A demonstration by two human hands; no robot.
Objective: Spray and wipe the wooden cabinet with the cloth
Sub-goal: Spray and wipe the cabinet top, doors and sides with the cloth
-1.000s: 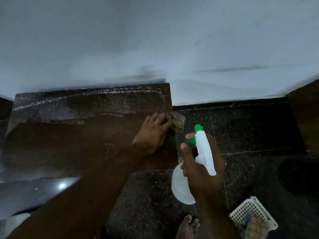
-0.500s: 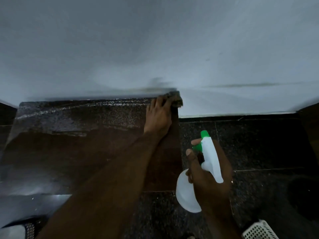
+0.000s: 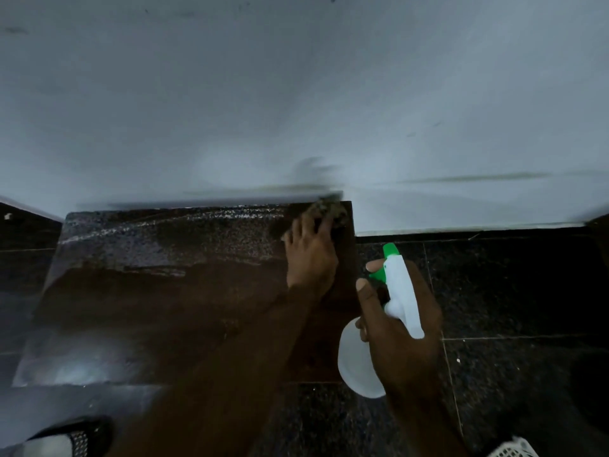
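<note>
A low dark brown wooden cabinet [image 3: 138, 308] stands against the white wall, its top wet and speckled along the back. My left hand [image 3: 311, 255] presses a crumpled cloth [image 3: 328, 211] onto the cabinet's back right corner; the cloth is blurred and half hidden under my fingers. My right hand [image 3: 400, 328] holds a white spray bottle [image 3: 400, 298] with a green nozzle just right of the cabinet, nozzle pointing toward the wall.
Dark speckled floor tiles [image 3: 510, 291] lie to the right of the cabinet. A white plastic basket's corner [image 3: 514, 450] shows at the bottom right. A dark slipper-like object [image 3: 66, 437] sits at the bottom left. The white wall [image 3: 296, 94] fills the upper half.
My left hand slid the cloth from the cabinet's right edge up to the back right corner and stays there. The right hand keeps the bottle in much the same place.
</note>
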